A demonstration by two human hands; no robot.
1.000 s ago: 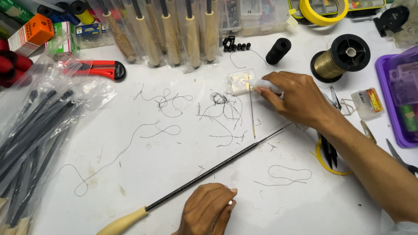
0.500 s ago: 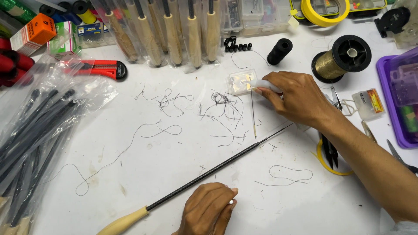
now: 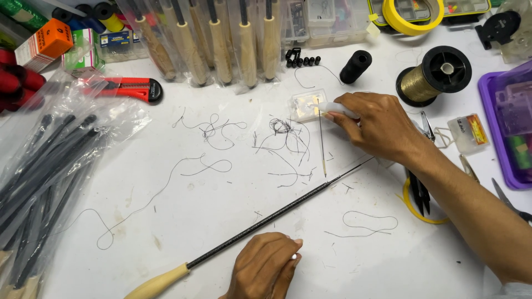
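Along the bench's left edge lies a crinkled clear plastic bag of matte black rod blanks (image 3: 41, 177), cut off at the frame. Beyond it sits a red and black utility knife (image 3: 130, 88). A long thin black tapered rod with a pale cork handle (image 3: 266, 221) runs diagonally from the near edge toward the middle, among loose curls of dark thread (image 3: 285, 135). The left hand (image 3: 266, 268) rests curled at the near edge, just beside the rod; whether it pinches anything is hard to tell. The right hand (image 3: 379, 127) grips a small white tube (image 3: 335, 109), its tip at a small clear plastic box (image 3: 306, 105). Further right stands a black spool of glossy gold thread (image 3: 435, 76).
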